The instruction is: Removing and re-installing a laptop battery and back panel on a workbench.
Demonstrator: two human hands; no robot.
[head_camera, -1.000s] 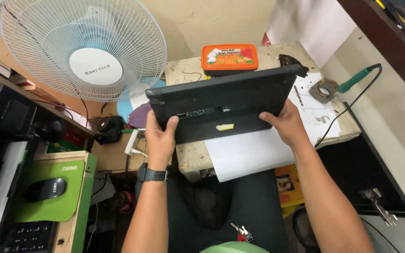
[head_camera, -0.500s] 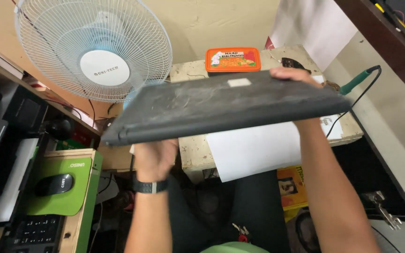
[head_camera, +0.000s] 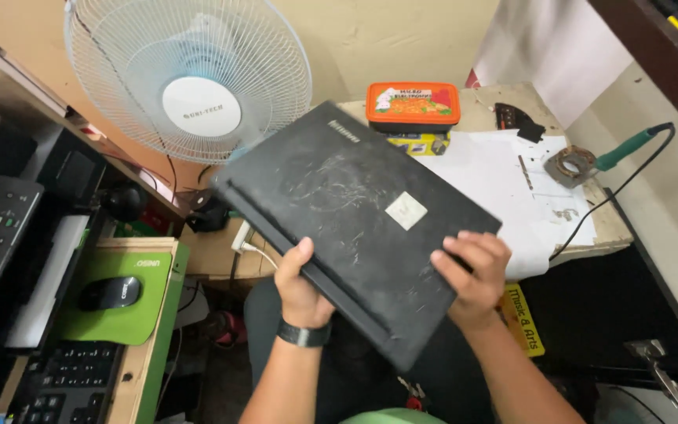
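- A scuffed, closed black laptop (head_camera: 355,220) is held tilted above the counter (head_camera: 614,228).
- Its near edge is gripped by the left hand (head_camera: 304,286) and the right hand (head_camera: 472,279), fingers curled.

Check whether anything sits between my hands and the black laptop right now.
Nothing visible does. The left hand and right hand both grip the near edge of the closed laptop directly, holding it above the table.
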